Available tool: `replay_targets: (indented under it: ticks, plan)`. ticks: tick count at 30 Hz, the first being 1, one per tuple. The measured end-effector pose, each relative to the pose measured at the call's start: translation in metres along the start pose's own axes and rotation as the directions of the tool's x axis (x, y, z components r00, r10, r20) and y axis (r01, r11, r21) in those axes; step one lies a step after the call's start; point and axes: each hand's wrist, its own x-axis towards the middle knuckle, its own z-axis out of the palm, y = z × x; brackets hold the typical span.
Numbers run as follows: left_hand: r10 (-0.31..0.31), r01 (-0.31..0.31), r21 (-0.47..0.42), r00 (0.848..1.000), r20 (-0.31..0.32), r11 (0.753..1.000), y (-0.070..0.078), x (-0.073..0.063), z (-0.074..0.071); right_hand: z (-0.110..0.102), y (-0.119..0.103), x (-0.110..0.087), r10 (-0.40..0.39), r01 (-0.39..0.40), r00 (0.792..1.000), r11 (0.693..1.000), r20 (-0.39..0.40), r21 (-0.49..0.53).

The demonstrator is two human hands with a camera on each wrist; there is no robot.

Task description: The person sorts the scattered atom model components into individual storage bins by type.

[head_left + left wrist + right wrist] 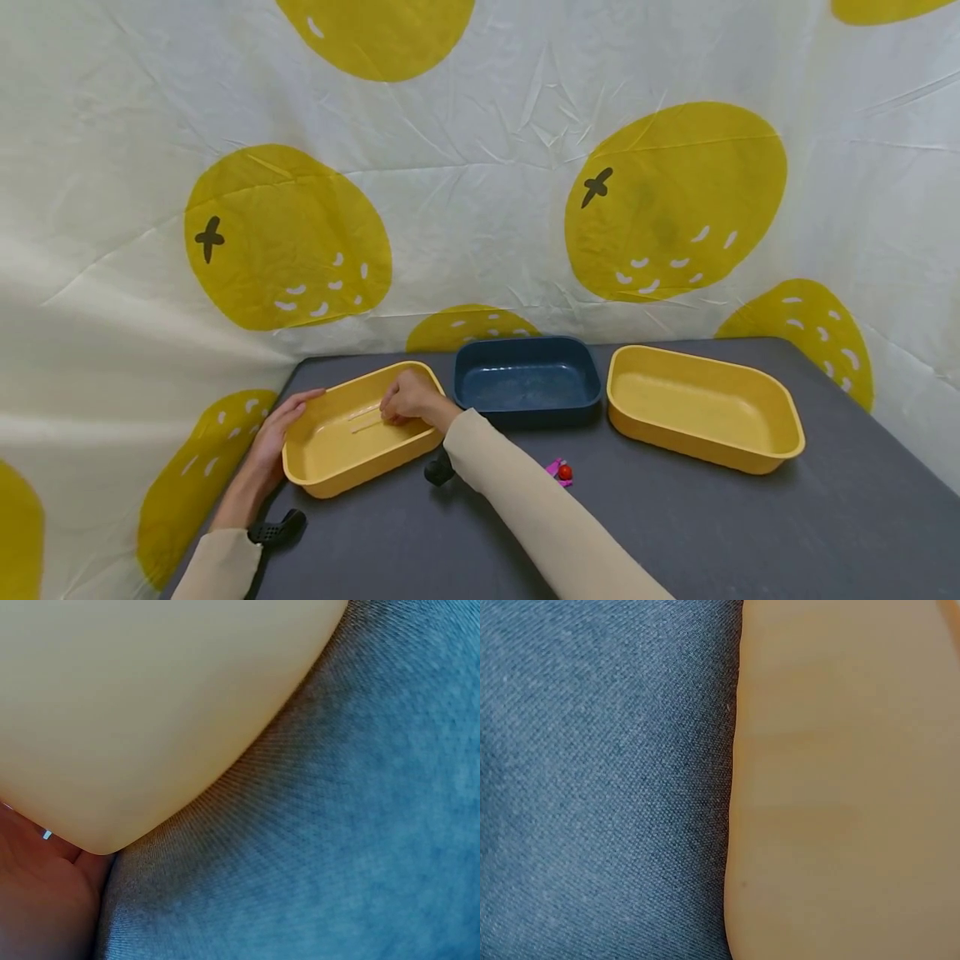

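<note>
My left hand point(276, 433) lies along the left end of a yellow tray point(315, 479), its fingers stretched up to the rim. In the left wrist view, part of the palm point(45, 900) shows beside the pale tray wall point(150, 712). My right hand point(411, 397) reaches over the near rim into the same tray, with bent fingers low near its floor. Thin pale strips point(366, 425) lie by those fingertips. Whether the fingers pinch one is hidden. Only the tray's outer wall point(817, 780) and the tabletop fill the right wrist view.
A dark blue tray point(527, 387) stands right of the yellow one. Farther right is a second yellow tray point(705, 408). Beside my right sleeve, a small pink item with a red ball point(566, 472) lies on the dark tabletop point(862, 475). A lemon-print cloth point(480, 217) hangs behind.
</note>
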Motion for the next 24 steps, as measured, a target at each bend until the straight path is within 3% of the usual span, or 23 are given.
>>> replay_targets:
  ticks: [8,24]
  plan:
    - [-0.024,0.024,0.01,1.0,-0.012,1.0,0.0,0.001,0.001,0.002,0.002,0.001,-0.02,0.019,1.0,1.0,-0.015,-0.016]
    - [-0.046,0.047,0.02,0.999,-0.028,0.999,0.004,0.0,0.003,0.005,0.004,0.011,0.035,-0.034,0.999,0.998,-0.018,0.044]
